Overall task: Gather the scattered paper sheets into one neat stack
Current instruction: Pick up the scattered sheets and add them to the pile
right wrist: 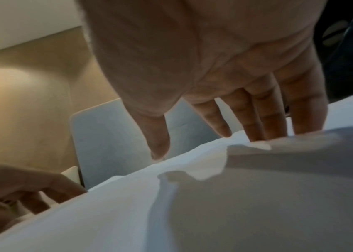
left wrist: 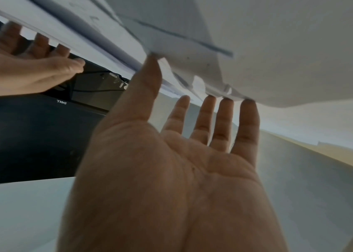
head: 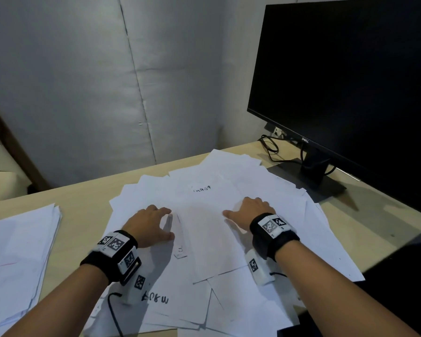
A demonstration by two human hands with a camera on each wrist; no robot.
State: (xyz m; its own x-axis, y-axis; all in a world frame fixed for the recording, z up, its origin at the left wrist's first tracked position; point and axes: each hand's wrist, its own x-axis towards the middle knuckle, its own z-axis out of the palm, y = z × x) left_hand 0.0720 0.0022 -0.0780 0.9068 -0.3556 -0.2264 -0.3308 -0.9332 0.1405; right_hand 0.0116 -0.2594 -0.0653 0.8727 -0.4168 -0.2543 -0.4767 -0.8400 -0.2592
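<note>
Several white paper sheets point(head: 216, 190) lie fanned and overlapping across the middle of the desk, some with handwriting on them. My left hand point(head: 161, 221) rests palm down on the left part of the spread. Its straight fingers point(left wrist: 225, 116) touch the paper point(left wrist: 279, 51) in the left wrist view. My right hand point(head: 240, 207) lies palm down a little to the right. In the right wrist view its fingertips point(right wrist: 257, 129) press on a rumpled sheet point(right wrist: 214, 204). Neither hand grips a sheet. A separate pile of paper point(head: 15, 251) sits at the left edge.
A black Dell monitor point(head: 350, 81) stands at the back right, and its stand base point(head: 311, 181) touches the far sheets. Cables point(head: 270, 144) trail behind it. The light wooden desk point(head: 83, 198) shows between the two paper groups. A grey padded wall point(head: 83, 81) closes the back.
</note>
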